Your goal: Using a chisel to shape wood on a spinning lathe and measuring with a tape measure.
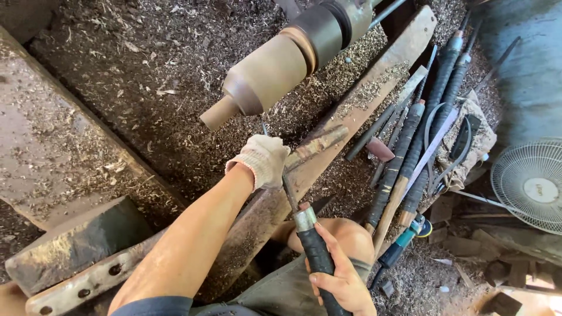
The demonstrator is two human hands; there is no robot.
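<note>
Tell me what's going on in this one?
A person is working at a wood lathe. The gloved left hand steadies the blade of a long turning tool on the wooden rest bar, while the bare right hand grips its black wrapped handle. The tool's tip points up at a tapered wooden piece mounted on the lathe; contact is hard to tell. Spare long-handled tools lie on the right, with shavings everywhere and a fan nearby.

workpiece (pixel 275 70) above tool rest (pixel 351 117) | spare chisels (pixel 421 134) right of rest
</note>
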